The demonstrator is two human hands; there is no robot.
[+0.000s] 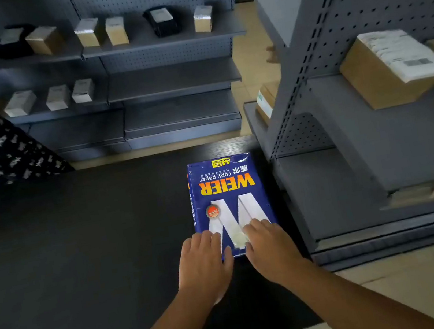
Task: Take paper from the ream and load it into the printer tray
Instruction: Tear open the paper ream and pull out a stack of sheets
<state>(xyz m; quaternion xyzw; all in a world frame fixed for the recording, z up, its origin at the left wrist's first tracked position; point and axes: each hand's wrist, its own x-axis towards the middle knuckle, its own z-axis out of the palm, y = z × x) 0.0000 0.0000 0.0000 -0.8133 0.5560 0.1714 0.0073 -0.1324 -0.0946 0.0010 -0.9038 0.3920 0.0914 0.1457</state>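
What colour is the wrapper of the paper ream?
Blue, with yellow and white lettering; the ream shows in the head view.

The ream (229,199) wears a glossy blue wrapper, smooth, catching light, with a crinkled clear patch by its near end. The table (83,254) is matt black, faintly grained, perhaps wood veneer. The shelves (352,172) are matt grey painted metal with perforated backs. The boxes (382,74) are dull brown cardboard bearing paper labels.
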